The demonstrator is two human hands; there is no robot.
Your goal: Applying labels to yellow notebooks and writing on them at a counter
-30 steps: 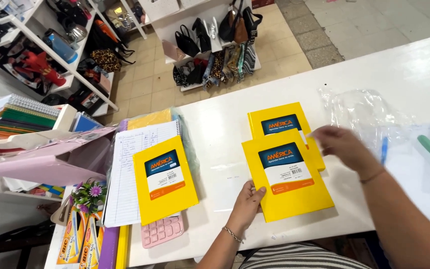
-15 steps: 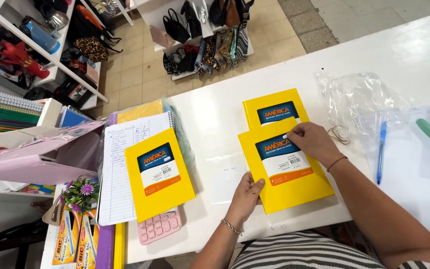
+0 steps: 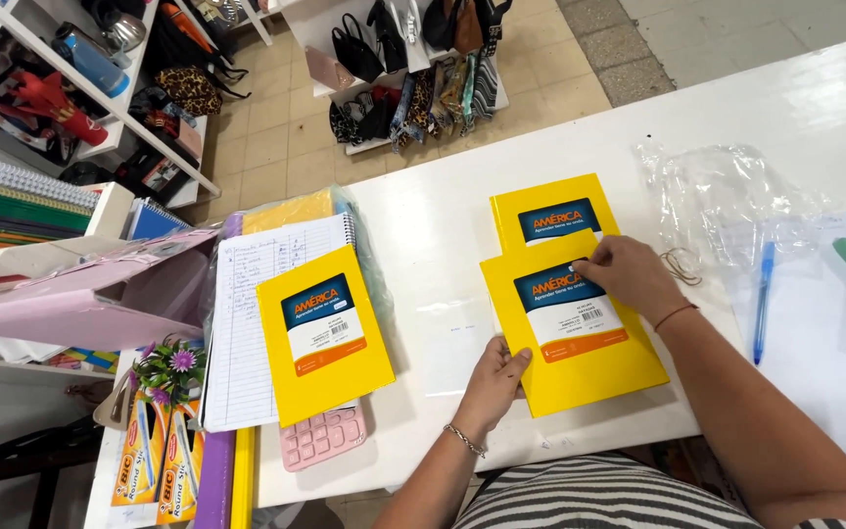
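A yellow notebook with a blue and white label lies on the white table in front of me. My left hand holds its left edge near the bottom corner. My right hand rests fingertips on the label's upper right corner. Under its top edge lies a second yellow notebook, partly covered. A third yellow notebook lies to the left on a spiral pad of written pages.
Crumpled clear plastic wrap, a rubber band and a blue pen lie right of my hands. A pink calculator sits at the near edge. Pen packs, stacked notebooks and shelves of bags stand left and beyond.
My right hand has moved from the notebook's right side onto the label's upper corner. My left hand has stayed at the left edge. The view has shifted slightly.
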